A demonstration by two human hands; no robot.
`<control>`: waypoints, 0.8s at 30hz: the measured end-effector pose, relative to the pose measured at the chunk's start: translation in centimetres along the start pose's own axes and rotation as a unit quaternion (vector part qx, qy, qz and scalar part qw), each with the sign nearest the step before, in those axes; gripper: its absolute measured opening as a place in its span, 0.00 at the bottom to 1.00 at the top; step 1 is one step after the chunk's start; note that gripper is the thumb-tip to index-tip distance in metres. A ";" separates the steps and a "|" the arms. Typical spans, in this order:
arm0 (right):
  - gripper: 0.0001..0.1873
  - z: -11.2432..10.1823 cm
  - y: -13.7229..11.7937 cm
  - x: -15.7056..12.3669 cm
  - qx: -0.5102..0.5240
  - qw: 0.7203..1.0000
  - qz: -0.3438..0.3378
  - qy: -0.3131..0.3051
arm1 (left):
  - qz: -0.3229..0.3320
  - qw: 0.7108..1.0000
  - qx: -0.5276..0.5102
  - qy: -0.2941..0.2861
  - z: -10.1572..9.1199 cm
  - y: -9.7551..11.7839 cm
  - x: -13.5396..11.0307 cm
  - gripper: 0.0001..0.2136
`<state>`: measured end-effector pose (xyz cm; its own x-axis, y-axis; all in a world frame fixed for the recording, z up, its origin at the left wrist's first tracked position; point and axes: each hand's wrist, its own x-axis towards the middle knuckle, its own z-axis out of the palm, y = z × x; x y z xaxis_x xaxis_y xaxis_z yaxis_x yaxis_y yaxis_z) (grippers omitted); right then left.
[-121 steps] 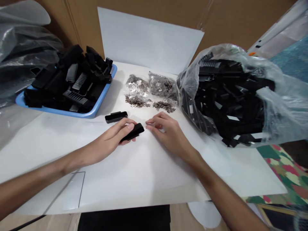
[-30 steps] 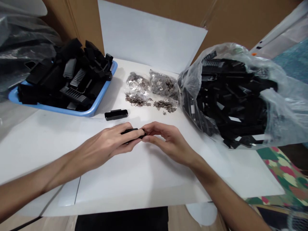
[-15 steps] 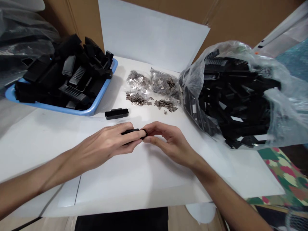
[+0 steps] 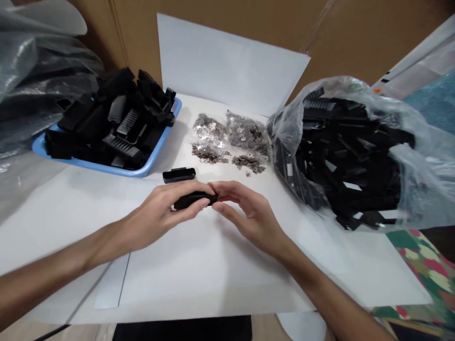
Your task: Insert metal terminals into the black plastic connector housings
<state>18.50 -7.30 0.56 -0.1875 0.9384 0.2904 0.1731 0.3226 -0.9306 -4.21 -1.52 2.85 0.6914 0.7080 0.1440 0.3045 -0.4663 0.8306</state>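
Observation:
My left hand (image 4: 170, 208) grips a small black plastic housing (image 4: 192, 200), thumb along the near side and fingers over the far side. At the housing's right end is my right hand (image 4: 245, 206), its fingertips closed around that end and the thumb just below it. Whatever small piece may sit between those fingertips is hidden. A second black plastic housing (image 4: 179, 175) lies on the white table just beyond my left hand, its hollow side showing.
Behind the hands lie two piles of small metal pieces (image 4: 210, 154) and two clear bags of metal pieces (image 4: 248, 132). A blue tray (image 4: 142, 171) heaped with black parts stands left; a large clear plastic bag (image 4: 419, 184) of black parts stands right. A white board (image 4: 227, 61) leans behind.
My left hand has shifted its hold, with the thumb now along the housing's near side and more of the housing showing. My right hand stays at its right end. The view has tilted slightly.

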 end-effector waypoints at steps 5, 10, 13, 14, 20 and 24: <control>0.23 1.8 0.2 -0.5 -0.177 0.971 -0.129 0.098 | -0.117 0.976 -0.177 0.040 1.0 0.3 0.1 0.22; 0.31 2.4 0.8 -1.0 -0.266 0.946 -0.167 0.081 | -0.137 0.974 -0.177 0.034 1.4 0.4 0.2 0.17; 0.34 2.3 1.1 -1.1 -0.283 0.943 -0.164 0.066 | -0.141 0.973 -0.182 0.032 1.3 0.4 0.3 0.17; 0.34 2.1 1.1 -1.1 -0.281 0.944 -0.163 0.059 | -0.146 0.972 -0.185 0.027 1.1 0.4 0.3 0.17; 0.30 -0.3 0.3 -0.7 -0.210 0.961 -0.168 -0.059 | -0.171 0.969 -0.162 -0.075 -0.4 0.8 0.7 0.19; 0.22 -2.0 -0.2 0.1 -0.199 0.960 -0.150 -0.125 | -0.163 0.970 -0.140 -0.113 -1.2 0.5 0.9 0.20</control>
<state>20.36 -6.98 1.26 -0.5051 0.7525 0.4228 0.4214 0.6425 -0.6401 -4.25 -0.44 4.03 0.7239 0.6447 -0.2456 0.3631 -0.0533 0.9302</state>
